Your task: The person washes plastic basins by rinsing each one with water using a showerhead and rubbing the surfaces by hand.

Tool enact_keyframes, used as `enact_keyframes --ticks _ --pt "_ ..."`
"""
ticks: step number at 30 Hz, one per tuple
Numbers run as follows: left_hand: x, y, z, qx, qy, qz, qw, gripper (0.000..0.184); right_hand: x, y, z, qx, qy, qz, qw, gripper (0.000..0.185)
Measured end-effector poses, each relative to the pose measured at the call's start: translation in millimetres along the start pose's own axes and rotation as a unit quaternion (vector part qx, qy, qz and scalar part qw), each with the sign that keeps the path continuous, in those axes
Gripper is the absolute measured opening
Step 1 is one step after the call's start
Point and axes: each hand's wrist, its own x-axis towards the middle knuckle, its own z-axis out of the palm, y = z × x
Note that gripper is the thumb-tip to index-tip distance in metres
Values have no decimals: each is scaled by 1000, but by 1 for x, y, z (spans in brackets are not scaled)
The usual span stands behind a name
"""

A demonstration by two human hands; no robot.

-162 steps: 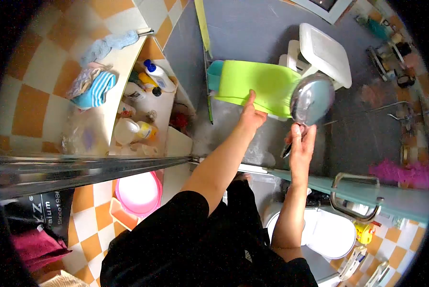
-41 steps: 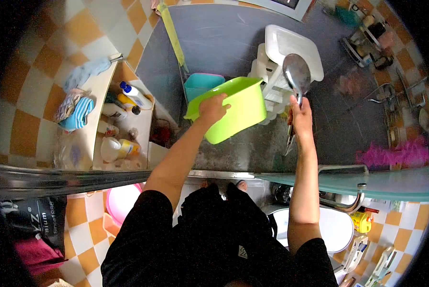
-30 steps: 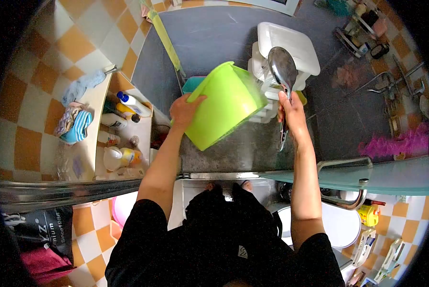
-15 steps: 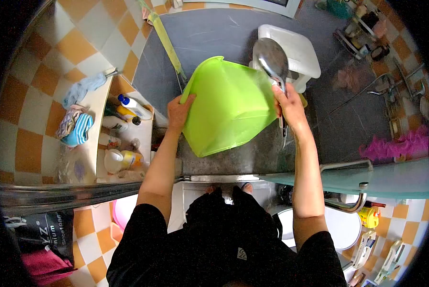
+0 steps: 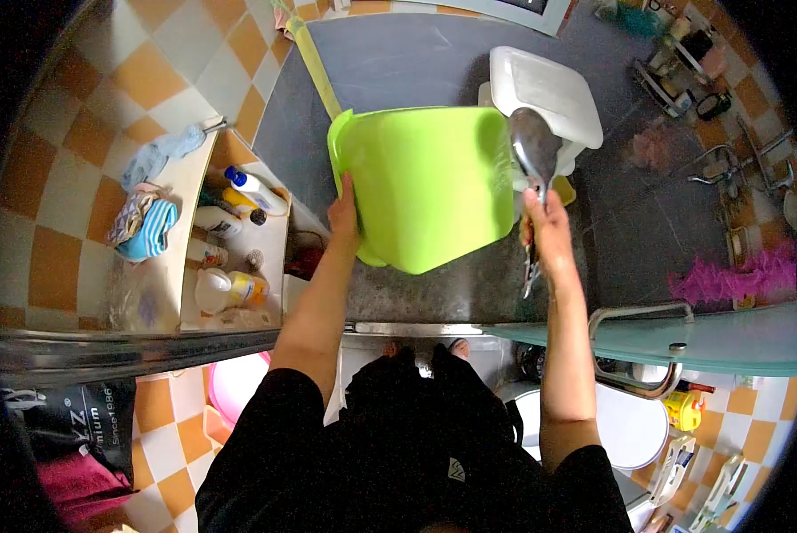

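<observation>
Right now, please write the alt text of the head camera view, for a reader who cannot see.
A person's left hand holds a lime-green tub above a grey floor; the right hand holds a chrome shower head close beside it. A white plastic object is behind.

The green container (image 5: 425, 186) hides most fingers of the left hand (image 5: 345, 211), and its inside cannot be seen. Water between it and the shower head (image 5: 535, 147) is a faint blur. The white stool (image 5: 545, 84) is partly covered by both. The top edge crops a framed panel (image 5: 533, 12). A sleeve (image 5: 274, 426) covers part of the pink basin (image 5: 237, 386); the right forearm (image 5: 565, 355) overlaps the toilet (image 5: 629, 426). Print on the yellow-labelled bottle (image 5: 245, 290) is too small to read.
</observation>
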Motion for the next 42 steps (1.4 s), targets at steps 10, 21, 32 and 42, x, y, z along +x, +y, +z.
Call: enact_keyframes --ticks 10,21,32,42 --pt "24 -94 55 -268 -92 -102 954 84 -37 -7 60 -7 -87 17 996 22" --pt "4 -98 96 -293 -240 -87 921 68 -48 31 88 -127 -29 -45 990 22" --pt "-30 -60 71 -424 -203 -154 869 79 -69 67 17 -30 30 11 999 22" --pt "-4 -103 41 -487 -334 -129 796 83 -53 39 -18 218 103 -11 970 22"
